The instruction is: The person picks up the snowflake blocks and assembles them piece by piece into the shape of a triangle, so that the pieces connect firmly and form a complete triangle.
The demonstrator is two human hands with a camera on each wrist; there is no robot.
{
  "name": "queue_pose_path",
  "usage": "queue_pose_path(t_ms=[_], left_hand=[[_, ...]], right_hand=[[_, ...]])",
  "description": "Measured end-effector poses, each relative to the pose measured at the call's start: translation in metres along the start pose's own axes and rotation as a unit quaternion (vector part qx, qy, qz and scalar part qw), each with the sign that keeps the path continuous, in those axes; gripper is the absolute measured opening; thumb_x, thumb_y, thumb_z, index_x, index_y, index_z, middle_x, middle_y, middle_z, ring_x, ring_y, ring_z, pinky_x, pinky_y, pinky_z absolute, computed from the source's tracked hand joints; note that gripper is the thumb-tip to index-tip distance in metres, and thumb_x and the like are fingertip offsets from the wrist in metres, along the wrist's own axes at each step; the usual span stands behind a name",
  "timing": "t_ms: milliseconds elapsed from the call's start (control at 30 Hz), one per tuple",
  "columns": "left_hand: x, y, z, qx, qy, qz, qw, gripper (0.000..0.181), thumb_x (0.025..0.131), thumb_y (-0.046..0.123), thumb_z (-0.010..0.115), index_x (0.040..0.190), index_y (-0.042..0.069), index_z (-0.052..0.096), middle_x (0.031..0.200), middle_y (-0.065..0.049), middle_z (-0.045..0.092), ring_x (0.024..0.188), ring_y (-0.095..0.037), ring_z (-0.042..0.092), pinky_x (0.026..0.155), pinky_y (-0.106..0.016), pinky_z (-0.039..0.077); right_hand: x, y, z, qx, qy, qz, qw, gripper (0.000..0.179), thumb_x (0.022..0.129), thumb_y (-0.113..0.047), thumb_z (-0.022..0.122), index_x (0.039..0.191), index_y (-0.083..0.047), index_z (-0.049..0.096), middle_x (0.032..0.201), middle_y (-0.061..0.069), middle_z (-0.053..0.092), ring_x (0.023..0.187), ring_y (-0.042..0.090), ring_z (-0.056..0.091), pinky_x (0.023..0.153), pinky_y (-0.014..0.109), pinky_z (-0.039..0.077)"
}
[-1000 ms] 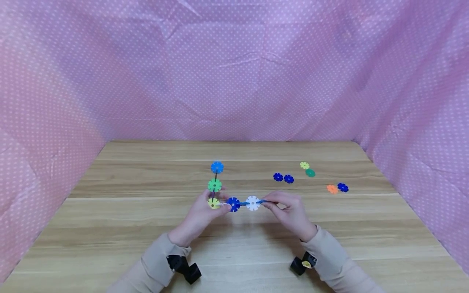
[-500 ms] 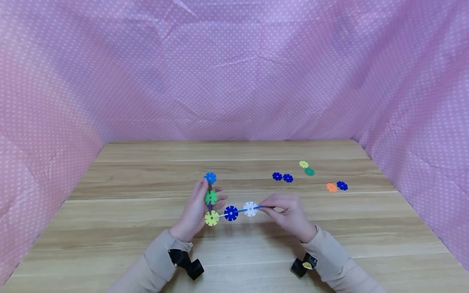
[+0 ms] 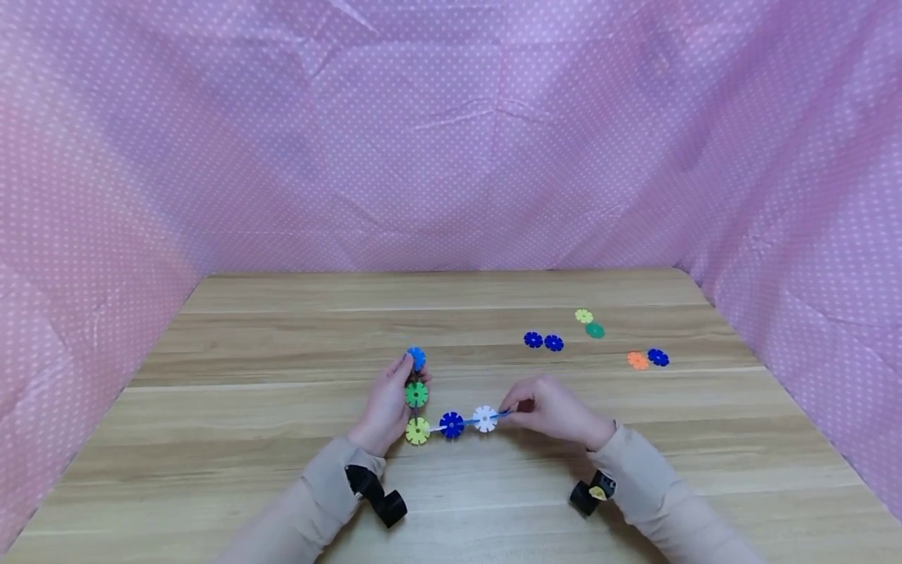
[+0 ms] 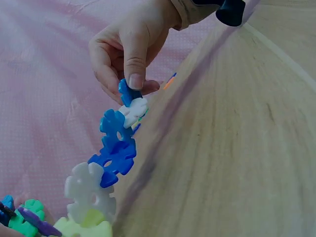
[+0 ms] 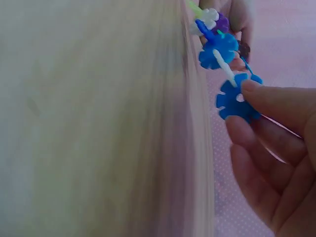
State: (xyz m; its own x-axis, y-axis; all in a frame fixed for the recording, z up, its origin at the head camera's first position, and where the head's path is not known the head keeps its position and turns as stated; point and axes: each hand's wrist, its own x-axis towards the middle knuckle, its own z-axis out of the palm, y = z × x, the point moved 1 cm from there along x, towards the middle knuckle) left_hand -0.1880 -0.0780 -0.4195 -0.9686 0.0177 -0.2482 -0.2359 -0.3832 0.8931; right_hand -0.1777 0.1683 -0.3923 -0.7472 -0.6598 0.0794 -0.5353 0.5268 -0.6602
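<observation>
Slotted plastic snowflake discs are joined edge to edge in an L-shaped chain between both hands. Its left leg runs from a light blue disc (image 3: 416, 359) through a brown one and a green disc (image 3: 416, 394) to a yellow disc (image 3: 418, 431) at the corner. Rightward follow a dark blue disc (image 3: 452, 425) and a white disc (image 3: 485, 419), with edge-on discs between. My left hand (image 3: 383, 409) holds the left leg, thumb at the light blue disc, fingers behind. My right hand (image 3: 553, 411) pinches the blue end disc (image 5: 229, 101) between thumb and fingers.
On the wooden table (image 3: 282, 329), back right, lie two dark blue discs (image 3: 543, 341), a yellow disc (image 3: 583, 316) by a green disc (image 3: 595, 330), and an orange disc (image 3: 637, 360) by another dark blue disc (image 3: 658, 357). Pink dotted cloth (image 3: 451, 157) surrounds the table.
My left hand has shifted its hold from the yellow corner up to the light blue end. The chain has come down toward me, and my right hand, still pinching its end, has lowered slightly.
</observation>
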Motion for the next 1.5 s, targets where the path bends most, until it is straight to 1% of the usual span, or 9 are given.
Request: queue_pose_path(t_ms=[100, 167, 267, 500, 700, 933, 1233, 1367, 1500], left_hand=[[0.003, -0.005, 0.001, -0.021, -0.009, -0.002, 0.9997, 0.030, 0.103, 0.015, 0.035, 0.118, -0.008, 0.046, 0.085, -0.001, 0.056, 0.077, -0.007, 0.059, 0.077, -0.019, 0.053], [0.004, -0.006, 0.000, -0.025, -0.012, -0.001, 0.9996, 0.029, 0.103, 0.014, 0.036, 0.118, -0.008, 0.045, 0.085, -0.002, 0.056, 0.077, -0.007, 0.059, 0.077, -0.019, 0.054], [0.007, -0.008, 0.000, -0.021, -0.012, -0.001, 0.9997, 0.027, 0.103, 0.013, 0.038, 0.117, -0.008, 0.046, 0.087, -0.004, 0.057, 0.078, -0.008, 0.060, 0.078, -0.020, 0.054], [0.009, -0.011, -0.003, 0.016, -0.010, -0.003, 0.9998, 0.028, 0.101, 0.014, 0.043, 0.118, -0.008, 0.050, 0.098, -0.011, 0.063, 0.086, -0.011, 0.064, 0.085, -0.026, 0.054], [0.006, -0.014, -0.004, 0.059, -0.012, 0.006, 0.9982, 0.031, 0.101, 0.015, 0.044, 0.121, -0.008, 0.052, 0.103, -0.012, 0.066, 0.094, -0.014, 0.065, 0.091, -0.031, 0.051], [0.006, -0.016, -0.005, 0.063, -0.020, 0.014, 0.9977, 0.030, 0.102, 0.013, 0.042, 0.120, -0.008, 0.053, 0.105, -0.014, 0.065, 0.095, -0.014, 0.065, 0.091, -0.030, 0.051], [0.008, -0.014, -0.003, 0.074, -0.039, 0.023, 0.9963, 0.024, 0.101, 0.009, 0.044, 0.115, -0.009, 0.051, 0.111, -0.021, 0.062, 0.096, -0.014, 0.065, 0.090, -0.029, 0.052], [0.008, -0.013, -0.003, 0.065, -0.035, 0.025, 0.9969, 0.022, 0.100, 0.008, 0.045, 0.112, -0.009, 0.052, 0.107, -0.019, 0.065, 0.094, -0.014, 0.066, 0.089, -0.029, 0.052], [0.009, -0.013, -0.004, 0.081, -0.013, 0.041, 0.9958, 0.017, 0.098, 0.006, 0.049, 0.104, -0.008, 0.056, 0.100, -0.012, 0.067, 0.088, -0.014, 0.067, 0.085, -0.027, 0.054]], right_hand=[[-0.001, 0.009, -0.012, 0.026, -0.038, 0.039, 0.9982, 0.014, 0.082, -0.016, 0.073, 0.094, -0.009, 0.072, 0.088, -0.001, 0.070, 0.071, 0.002, 0.059, 0.063, 0.020, 0.051], [-0.002, 0.019, -0.021, 0.034, -0.029, 0.064, 0.9970, 0.019, 0.083, -0.017, 0.072, 0.098, -0.006, 0.071, 0.090, 0.001, 0.071, 0.074, 0.005, 0.060, 0.065, 0.021, 0.052], [-0.002, 0.036, -0.037, 0.040, 0.028, 0.117, 0.9919, 0.022, 0.085, -0.016, 0.070, 0.103, -0.004, 0.070, 0.094, 0.005, 0.071, 0.081, 0.011, 0.062, 0.071, 0.024, 0.053], [-0.001, 0.081, -0.067, 0.033, 0.146, 0.233, 0.9608, 0.034, 0.090, -0.018, 0.064, 0.117, 0.002, 0.062, 0.108, 0.018, 0.067, 0.098, 0.028, 0.063, 0.086, 0.038, 0.051], [0.005, 0.101, -0.072, 0.007, 0.139, 0.249, 0.9584, 0.038, 0.089, -0.015, 0.066, 0.121, 0.004, 0.058, 0.111, 0.021, 0.064, 0.102, 0.032, 0.060, 0.088, 0.043, 0.050], [0.017, 0.101, -0.069, -0.026, 0.101, 0.272, 0.9566, 0.039, 0.086, -0.017, 0.068, 0.118, 0.004, 0.060, 0.111, 0.022, 0.062, 0.103, 0.034, 0.058, 0.090, 0.046, 0.048], [0.023, 0.101, -0.065, -0.028, 0.108, 0.285, 0.9521, 0.031, 0.085, -0.013, 0.069, 0.108, 0.003, 0.057, 0.105, 0.021, 0.061, 0.097, 0.032, 0.058, 0.086, 0.044, 0.049], [0.021, 0.098, -0.063, -0.022, 0.114, 0.288, 0.9506, 0.027, 0.086, -0.012, 0.068, 0.106, 0.001, 0.056, 0.101, 0.017, 0.061, 0.090, 0.027, 0.058, 0.079, 0.038, 0.049], [0.020, 0.090, -0.057, 0.042, 0.132, 0.274, 0.9516, 0.024, 0.091, -0.008, 0.062, 0.111, 0.004, 0.057, 0.096, 0.015, 0.062, 0.083, 0.018, 0.060, 0.073, 0.031, 0.053]])
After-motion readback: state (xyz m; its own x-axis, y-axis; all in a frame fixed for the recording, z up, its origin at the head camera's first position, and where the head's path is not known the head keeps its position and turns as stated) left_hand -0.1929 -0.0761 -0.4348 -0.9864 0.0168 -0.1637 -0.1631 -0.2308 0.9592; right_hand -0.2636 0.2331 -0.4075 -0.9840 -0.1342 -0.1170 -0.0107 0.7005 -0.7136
